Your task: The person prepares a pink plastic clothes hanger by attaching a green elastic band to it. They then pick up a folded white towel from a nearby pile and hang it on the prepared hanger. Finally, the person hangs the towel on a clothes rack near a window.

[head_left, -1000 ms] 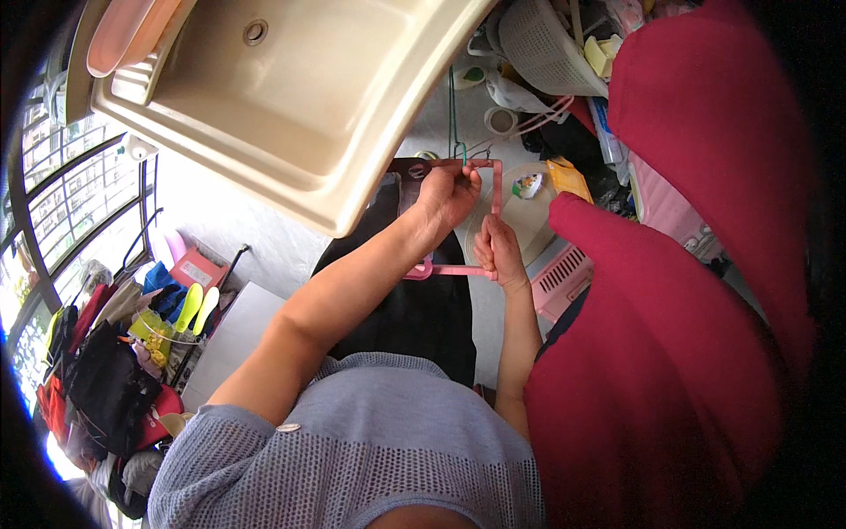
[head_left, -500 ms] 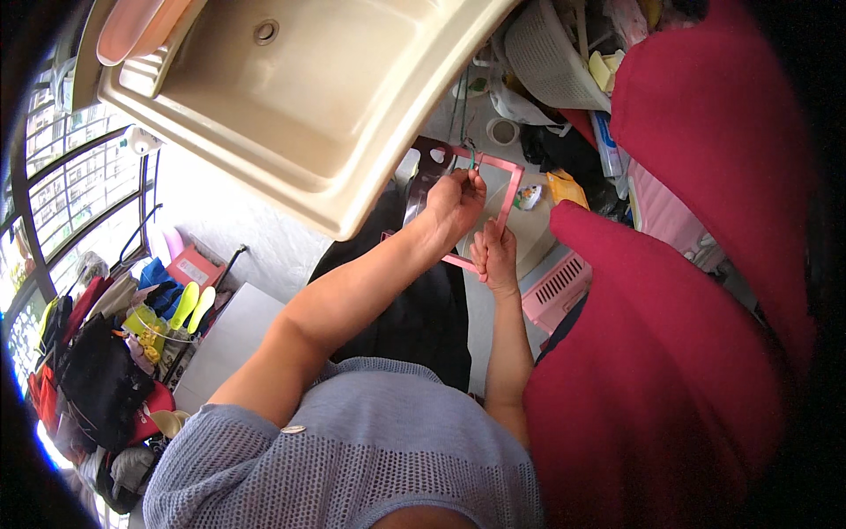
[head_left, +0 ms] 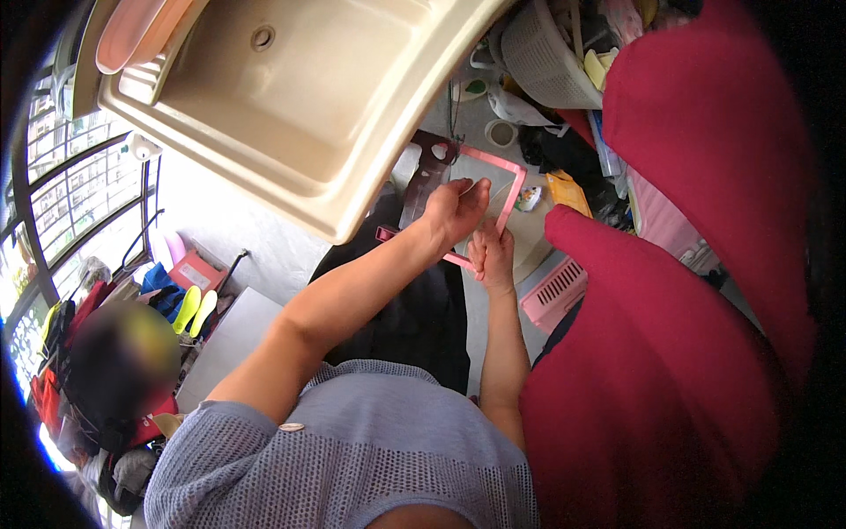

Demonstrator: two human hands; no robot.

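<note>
A thin pink rectangular frame (head_left: 511, 203) is held up below the front edge of the sink. Around its lower right side my right hand (head_left: 492, 251) is closed, gripping the strip. My left hand (head_left: 456, 212) is at the frame's left part, fingers curled and pressed together. Something thin may be at its fingertips, too small to make out. Just beyond the frame's upper left corner hangs a dark cord (head_left: 454, 119), beside a dark brown panel with holes (head_left: 432, 152).
A beige sink (head_left: 291, 189) fills the upper left. To the right hang large dark red cloths (head_left: 652, 353). Beyond the hands are a white basket (head_left: 546, 57), a yellow packet (head_left: 568, 192) and a pink slotted box (head_left: 555, 295). Yellow insoles (head_left: 187, 307) and clutter lie left.
My left hand has come down and away from the green tie at the frame's top corner. My right hand keeps its grip on the frame.
</note>
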